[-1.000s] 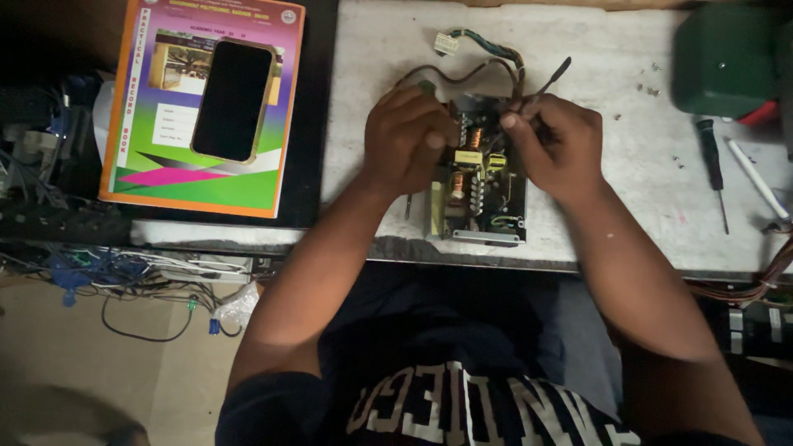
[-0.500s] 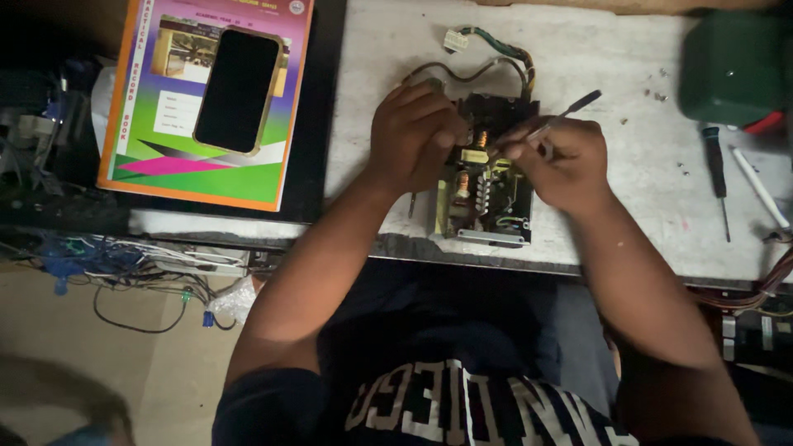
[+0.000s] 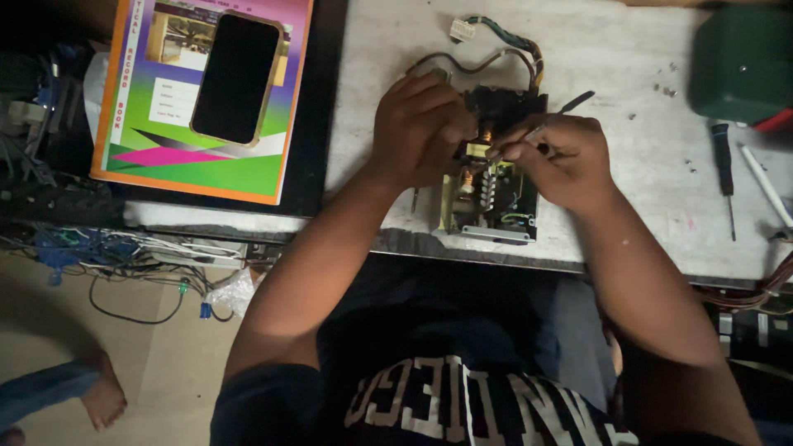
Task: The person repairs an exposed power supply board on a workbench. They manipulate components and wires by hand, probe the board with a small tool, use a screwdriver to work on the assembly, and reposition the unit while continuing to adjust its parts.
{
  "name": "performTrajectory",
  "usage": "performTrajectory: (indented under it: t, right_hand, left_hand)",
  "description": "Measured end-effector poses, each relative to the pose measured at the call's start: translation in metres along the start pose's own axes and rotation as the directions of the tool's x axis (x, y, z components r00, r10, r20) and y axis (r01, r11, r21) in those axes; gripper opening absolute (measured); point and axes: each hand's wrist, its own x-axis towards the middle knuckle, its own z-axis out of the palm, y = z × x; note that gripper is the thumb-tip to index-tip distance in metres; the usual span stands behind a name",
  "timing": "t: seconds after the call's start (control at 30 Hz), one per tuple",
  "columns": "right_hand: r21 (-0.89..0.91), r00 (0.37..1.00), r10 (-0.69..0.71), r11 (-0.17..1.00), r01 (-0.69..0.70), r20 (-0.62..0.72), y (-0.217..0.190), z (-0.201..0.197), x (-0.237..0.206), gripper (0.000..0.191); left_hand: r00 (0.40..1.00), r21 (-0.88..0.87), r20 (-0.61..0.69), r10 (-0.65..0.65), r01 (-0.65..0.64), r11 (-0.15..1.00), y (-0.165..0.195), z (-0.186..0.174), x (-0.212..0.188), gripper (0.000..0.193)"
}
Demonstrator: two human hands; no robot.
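Grey-white, scuffed stone worktop (image 3: 595, 66) carries an open metal-framed circuit board with yellow and copper components (image 3: 489, 194), positioned at the near edge. The left hand (image 3: 417, 132) rests at 9 o'clock of the board, fingers curled and clenched over its upper left corner. The right hand (image 3: 562, 157) sits at 3 o'clock, fingers pinched around a thin dark-handled probe tool (image 3: 545, 124) whose tip meets the board's top components. A bundle of coloured wires with a white connector (image 3: 496, 37) loops away at 12 o'clock. A black-handled screwdriver (image 3: 724, 161) lies well apart at 3 o'clock. A black smartphone (image 3: 237, 78) lies on a multicoloured record book (image 3: 206, 165) at 9 o'clock.
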Motion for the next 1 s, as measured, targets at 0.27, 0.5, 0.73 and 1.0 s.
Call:
performTrajectory:
  t: [0.27, 0.5, 0.73, 1.0]
  right_hand:
    - [-0.036, 0.999, -0.004, 0.999, 0.006, 0.044, -0.005, -0.003, 0.003, 0.012]
    - [-0.064, 0.968, 0.251, 0.966, -0.252, -0.023, -0.006, 0.002, 0.001, 0.004]
    - [-0.077, 0.972, 0.228, 0.970, -0.232, -0.056, -0.014, 0.011, 0.012, 0.004]
    - [-0.074, 0.934, 0.348, 0.933, -0.353, -0.077, -0.028, 0.023, 0.035, 0.011]
  left_hand:
    - [1.000, -0.034, -0.002, 0.010, -0.010, 0.999, 0.000, -0.002, 0.000, 0.038]
    - [1.000, -0.047, 0.007, -0.004, 0.004, 0.999, 0.000, -0.001, 0.000, 0.035]
    - [1.000, -0.028, 0.007, -0.005, 0.005, 1.000, 0.000, -0.001, -0.001, 0.034]
    - [1.000, -0.029, -0.020, -0.023, 0.022, 0.999, 0.000, 0.001, -0.002, 0.026]
